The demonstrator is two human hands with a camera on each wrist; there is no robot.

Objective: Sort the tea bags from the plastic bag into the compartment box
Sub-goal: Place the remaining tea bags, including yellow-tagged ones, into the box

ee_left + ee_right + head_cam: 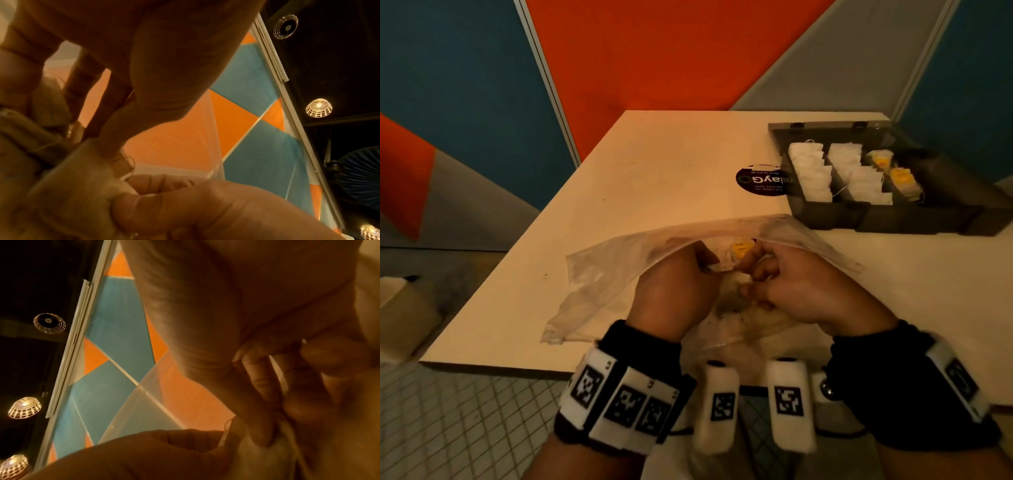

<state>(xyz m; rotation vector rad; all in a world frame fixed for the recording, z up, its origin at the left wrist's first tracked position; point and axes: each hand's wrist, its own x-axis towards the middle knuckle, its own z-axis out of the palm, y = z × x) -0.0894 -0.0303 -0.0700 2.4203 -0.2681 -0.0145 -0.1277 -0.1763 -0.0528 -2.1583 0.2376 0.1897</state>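
Both hands, left hand (677, 284) and right hand (801, 286), pinch tea bags (736, 255) inside the plastic bag (602, 274) on the bench (671, 164), well apart from the compartment box (893, 212); tangled strings could tear one.

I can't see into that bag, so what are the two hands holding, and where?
Both the left hand and right hand pinch a tea bag inside the plastic bag, seemingly at its paper edges; the exact grip is hidden.
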